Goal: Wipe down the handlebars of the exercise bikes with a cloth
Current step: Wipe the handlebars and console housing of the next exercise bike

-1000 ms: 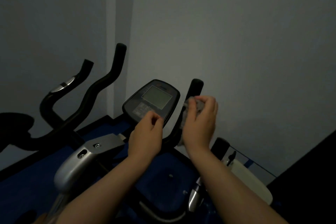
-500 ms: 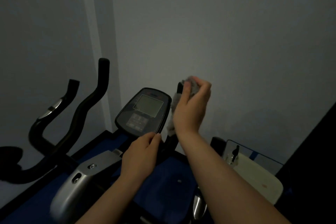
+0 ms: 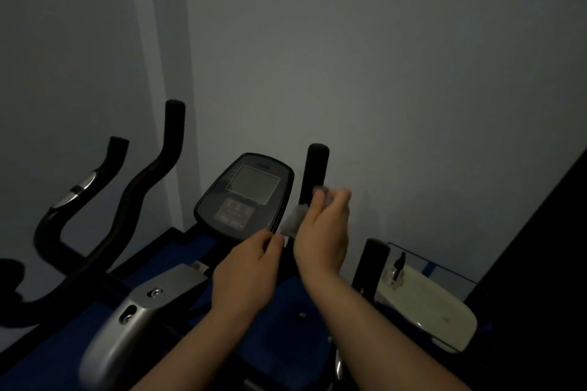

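Room was dim; detail was limited. The right hand (image 3: 320, 241) gripped a grey cloth (image 3: 293, 221) against the right handlebar (image 3: 314, 174), a black upright post at about 1 o'clock from the console (image 3: 246, 195). Fingers were curled round cloth and post; the fingertips were motion-blurred. The bar's rounded top stood bare above the hand, and the cloth hung down on the hand's left side, just beside the console's lower right edge.

The left hand (image 3: 246, 267) sat at 6 o'clock from the console with its fingers loosely curled, fingertips close to the cloth's lower edge. Whether it pinched anything, I could not tell.

The left handlebar (image 3: 144, 187), a black S-curved bar, rose at 9 o'clock from the console. A second bike's handlebar (image 3: 81, 194) with a silver band stood further out at 9 o'clock. A silver-grey frame housing (image 3: 127, 324) with bolts lay at 7 o'clock. A black cylindrical post (image 3: 371, 263) stood at 4 o'clock from the right hand, and just beyond it a pale, rounded machine cover (image 3: 425, 301). Blue flooring (image 3: 286, 327) showed beneath; a plain grey wall (image 3: 381, 73) stood behind.

The console showed a blank grey screen above a button pad. Markings on it were too dark and small to read.
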